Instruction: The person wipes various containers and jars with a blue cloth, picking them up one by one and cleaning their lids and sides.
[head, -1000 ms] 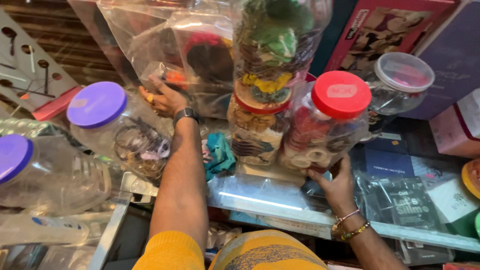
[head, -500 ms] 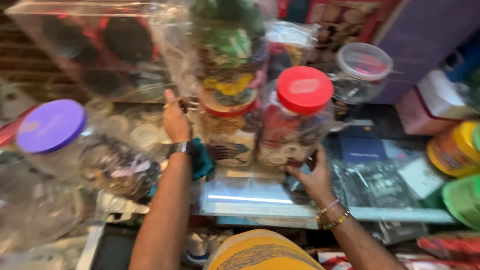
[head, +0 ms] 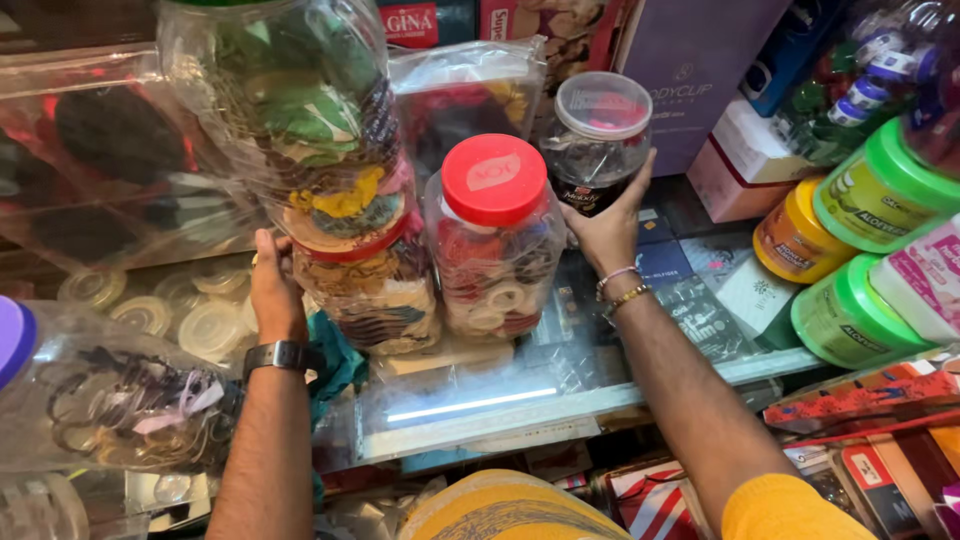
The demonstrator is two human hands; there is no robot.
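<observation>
The right hand (head: 608,225) reaches across the glass counter top (head: 470,400) and wraps its fingers around the side of a small clear plastic jar with a clear flat lid and dark contents (head: 600,135), thumb on the near side, the jar standing upright at the back of the counter before a tall lilac cardboard box (head: 700,70). The left hand (head: 272,285), with a dark wristwatch (head: 275,355) on its wrist, lies with curled fingers against the left side of a clear plastic jar packed with cream and brown hair bands (head: 365,290); whether it truly grips the jar cannot be told, since the fingers are hidden behind it. A tall clear plastic jar of green and yellow fabric bands (head: 290,110) stands stacked on top of that one. Between the two hands stands a clear plastic jar with a red screw lid (head: 495,235), holding red and white rings, touched by neither hand. At the far left lies a clear jar with a purple lid (head: 110,395) on its side; at the right, green-lidded tubs (head: 870,190) are piled.
</observation>
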